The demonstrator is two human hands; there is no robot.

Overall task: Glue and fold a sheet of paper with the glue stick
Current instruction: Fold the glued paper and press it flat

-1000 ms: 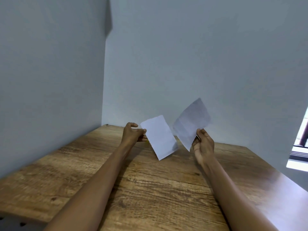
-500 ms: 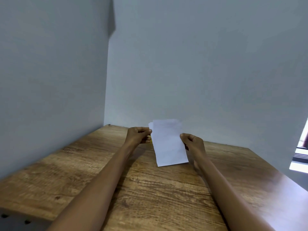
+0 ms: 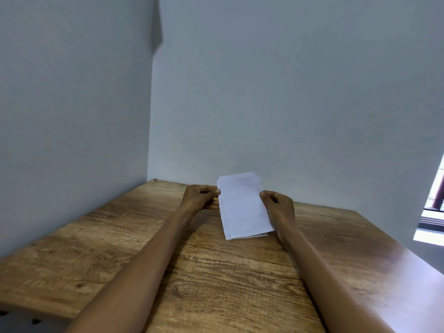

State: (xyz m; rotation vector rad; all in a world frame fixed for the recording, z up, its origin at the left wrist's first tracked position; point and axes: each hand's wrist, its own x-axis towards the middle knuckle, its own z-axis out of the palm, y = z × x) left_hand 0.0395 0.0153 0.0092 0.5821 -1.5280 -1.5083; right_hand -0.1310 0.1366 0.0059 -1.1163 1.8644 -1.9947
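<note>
1. Between our two hands, above the far part of the table (image 3: 216,272), we hold the paper (image 3: 242,207), folded into a narrow, layered white rectangle.
2. Our left hand (image 3: 200,198) has its grip closed on the paper's left edge, near the top corner, thumb over curled fingers.
3. Our right hand (image 3: 278,205) has its grip closed on the right edge, a little lower, thumb on the near face and the other fingers behind the sheet.
4. We see the paper standing nearly upright, its top leaning slightly left, and its layers fan a little at the bottom edge. Whether that bottom edge touches the table or hangs just over it, we cannot tell.
5. Both our forearms reach forward over the wood-grain table.
6. Beyond the paper, grey walls (image 3: 288,92) meet in a corner at the table's far left.
7. At the right edge we see a strip of bright window (image 3: 434,207).
</note>
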